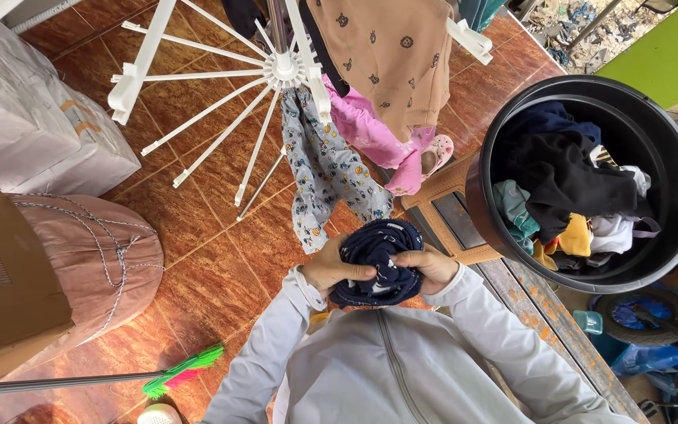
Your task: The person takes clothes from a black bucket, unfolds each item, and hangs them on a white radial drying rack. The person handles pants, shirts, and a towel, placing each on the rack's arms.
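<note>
Nearest the lens: pale grey zip-front jacket [402, 369], sleeves reaching forward to 2 hands. Left hand [331, 269] and right hand [431, 267] both clamped on a bunched navy garment [378, 259] with small white print, fingers curled over its upper folds from either side, thumbs tucked beneath. Held at chest height, just above the jacket zip, clear of floor and bin.

Likely light and entirely soft: limp cloth, no stiffness, possibly damp and so a little heavier and clingy. Not fragile, not slippery. Best taken at a hem, waistband or shoulder seam, 1 hand at each corner, so the bundle can shake open instead of staying wadded.

Directly beyond the grip: a white radial drying rack [280, 67], thin spokes fanning from a central hub. Hanging from it, just past the fingertips, patterned grey-blue trousers [323, 173]; beside these a pink garment [370, 129], and a tan garment with small dark motifs [390, 55].

Right of the grip, near the right hand: a black round tub [668, 188] holding mixed laundry, dark, teal, yellow and white pieces, set on a worn wooden bench [543, 306].

Left of the grip, well apart: a pinkish tied sack [96, 251], a cardboard box [1, 290], and a broom with green and pink bristles [182, 371] lying on the reddish tile floor [213, 259].
</note>
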